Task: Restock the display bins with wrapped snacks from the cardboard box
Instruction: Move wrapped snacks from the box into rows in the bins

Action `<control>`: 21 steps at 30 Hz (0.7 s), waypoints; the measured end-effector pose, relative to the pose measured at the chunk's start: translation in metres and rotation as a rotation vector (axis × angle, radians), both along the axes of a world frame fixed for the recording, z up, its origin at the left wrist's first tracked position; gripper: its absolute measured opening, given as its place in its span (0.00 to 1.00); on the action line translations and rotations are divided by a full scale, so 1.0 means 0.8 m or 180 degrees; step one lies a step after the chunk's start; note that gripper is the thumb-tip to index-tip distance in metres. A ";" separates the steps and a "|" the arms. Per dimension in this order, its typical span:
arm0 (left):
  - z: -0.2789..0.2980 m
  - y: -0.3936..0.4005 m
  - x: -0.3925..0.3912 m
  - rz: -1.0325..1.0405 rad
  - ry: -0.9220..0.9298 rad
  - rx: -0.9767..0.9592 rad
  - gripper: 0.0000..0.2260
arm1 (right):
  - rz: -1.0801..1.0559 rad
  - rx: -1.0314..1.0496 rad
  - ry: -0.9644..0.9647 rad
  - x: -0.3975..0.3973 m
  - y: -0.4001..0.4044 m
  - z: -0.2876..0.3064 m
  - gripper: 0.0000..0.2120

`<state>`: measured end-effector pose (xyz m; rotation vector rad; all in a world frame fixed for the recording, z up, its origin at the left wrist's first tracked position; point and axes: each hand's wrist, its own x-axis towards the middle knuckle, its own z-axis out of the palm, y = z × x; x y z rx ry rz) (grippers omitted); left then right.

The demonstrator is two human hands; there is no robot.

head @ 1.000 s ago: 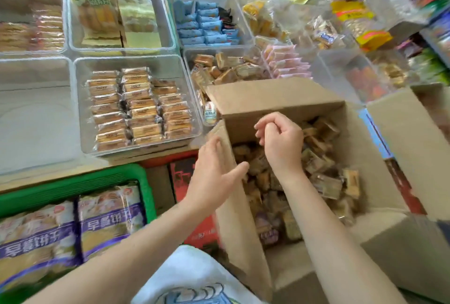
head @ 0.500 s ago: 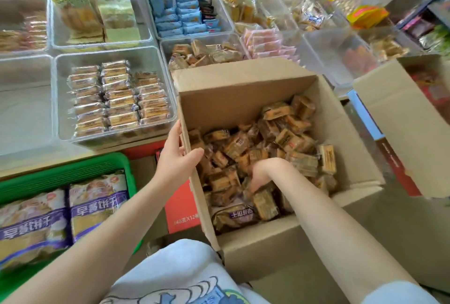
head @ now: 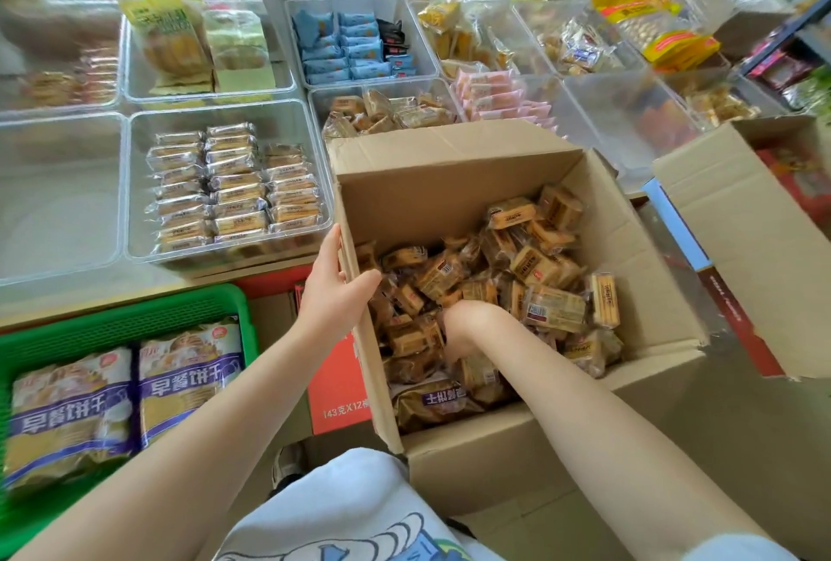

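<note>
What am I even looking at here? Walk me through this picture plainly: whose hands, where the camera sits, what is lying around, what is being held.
There is no machine. A person wears a camera on the head, so the view looks forward and down at their own arms.

The left hand grips the left wall of an open cardboard box, thumb inside. The right hand is pushed down among the wrapped snacks in the box; its fingers are buried, so I cannot tell whether it holds one.

Beyond the box are clear display bins. One holds neat rows of wrapped biscuits, another has loose brown snacks much like the box's, and a third has blue packets. At lower left a green basket holds larger bags with purple labels.
</note>
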<state>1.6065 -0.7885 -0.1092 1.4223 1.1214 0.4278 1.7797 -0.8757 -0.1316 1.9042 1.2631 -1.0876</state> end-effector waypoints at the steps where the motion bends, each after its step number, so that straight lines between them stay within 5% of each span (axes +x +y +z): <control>1: 0.000 0.000 0.000 -0.0010 -0.0011 -0.0010 0.37 | -0.0227 0.0253 0.0106 0.003 -0.001 0.005 0.24; 6: 0.006 -0.004 -0.006 -0.0185 0.0538 0.0796 0.34 | -0.1893 0.2018 0.1400 0.015 -0.002 0.057 0.13; 9: 0.027 -0.003 -0.015 -0.0111 0.0422 0.1474 0.19 | -0.2750 0.3115 0.2358 0.008 0.002 0.105 0.08; 11: 0.059 0.003 -0.017 0.0073 -0.0143 0.0973 0.08 | -0.2883 0.3596 0.2852 -0.002 0.009 0.132 0.09; 15: 0.113 0.042 -0.017 0.0066 -0.1035 -0.1327 0.21 | -0.2269 0.3963 0.2906 -0.037 0.048 0.156 0.13; 18: 0.114 0.083 -0.037 0.0164 -0.1273 -0.1343 0.20 | -0.1363 0.4023 0.2381 -0.065 0.088 0.152 0.14; 21: 0.097 0.127 -0.071 0.0163 -0.1341 -0.0961 0.18 | -0.1536 0.3828 0.2760 -0.076 0.130 0.149 0.14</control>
